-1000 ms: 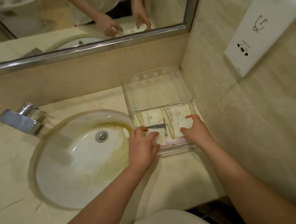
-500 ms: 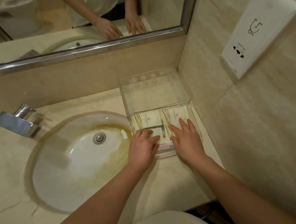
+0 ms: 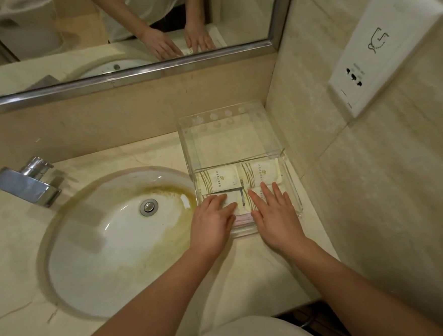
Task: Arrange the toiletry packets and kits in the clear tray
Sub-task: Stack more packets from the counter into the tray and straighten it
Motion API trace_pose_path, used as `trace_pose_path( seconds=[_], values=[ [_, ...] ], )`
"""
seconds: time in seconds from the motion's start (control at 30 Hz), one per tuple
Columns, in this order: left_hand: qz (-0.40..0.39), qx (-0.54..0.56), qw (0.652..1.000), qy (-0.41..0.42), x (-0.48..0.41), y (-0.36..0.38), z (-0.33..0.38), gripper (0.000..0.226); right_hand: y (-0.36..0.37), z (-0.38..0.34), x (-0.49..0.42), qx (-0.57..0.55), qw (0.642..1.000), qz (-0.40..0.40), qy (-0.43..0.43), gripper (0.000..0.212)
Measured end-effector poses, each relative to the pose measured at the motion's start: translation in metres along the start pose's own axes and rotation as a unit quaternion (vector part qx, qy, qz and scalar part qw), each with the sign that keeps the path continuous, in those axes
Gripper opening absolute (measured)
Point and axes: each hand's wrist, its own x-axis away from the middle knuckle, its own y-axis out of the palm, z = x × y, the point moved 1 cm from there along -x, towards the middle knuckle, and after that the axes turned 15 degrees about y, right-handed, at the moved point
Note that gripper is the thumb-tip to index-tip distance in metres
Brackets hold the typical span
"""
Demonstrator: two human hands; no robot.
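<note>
Light, thin, slippery packets [image 3: 220,179], right of centre in clear tray [image 3: 294,189]. Left hand [image 3: 212,221], right hand [image 3: 274,211]: grip apart, flat. Better pinched at edges.

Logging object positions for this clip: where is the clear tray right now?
In the head view, the clear tray sits on the counter's right end, in the wall corner beside the sink, under both hands.

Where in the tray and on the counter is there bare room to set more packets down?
The tray is bare in its far compartment, between the divider and the mirror-side wall. Its near compartment is crowded: packets fill it, with the left hand and right hand flat on them. The counter is bare between tray and front edge.
</note>
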Motion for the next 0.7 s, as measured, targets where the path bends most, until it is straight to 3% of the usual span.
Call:
trace_pose_path(
  seconds=[0.13, 0.2, 0.33, 0.43, 0.53, 0.7],
  values=[
    [-0.002, 0.003, 1.0, 0.004, 0.003, 0.001, 0.001, 0.034, -0.002, 0.001, 0.001, -0.001, 1.0, 0.001, -0.003, 0.054],
    [0.025, 0.02, 0.999, 0.003, 0.006, -0.002, 0.003, 0.036, -0.005, 0.004, 0.004, -0.035, 0.999, 0.038, 0.011, 0.055],
    [0.132, 0.083, 0.985, -0.079, 0.018, -0.011, 0.0, 0.034, -0.008, 0.019, 0.015, -0.174, 0.972, 0.092, 0.128, 0.057],
    [0.166, 0.153, 0.95, -0.218, 0.027, -0.008, -0.004, 0.035, -0.002, 0.028, 0.02, -0.291, 0.928, 0.07, 0.221, 0.059],
    [0.141, 0.264, 0.893, -0.337, 0.03, -0.005, -0.008, 0.039, 0.0, 0.034, 0.016, -0.375, 0.882, 0.056, 0.28, 0.058],
    [0.136, 0.391, 0.834, -0.364, 0.023, -0.008, -0.006, 0.037, -0.012, 0.027, 0.004, -0.476, 0.833, 0.016, 0.281, 0.055]
  ],
)
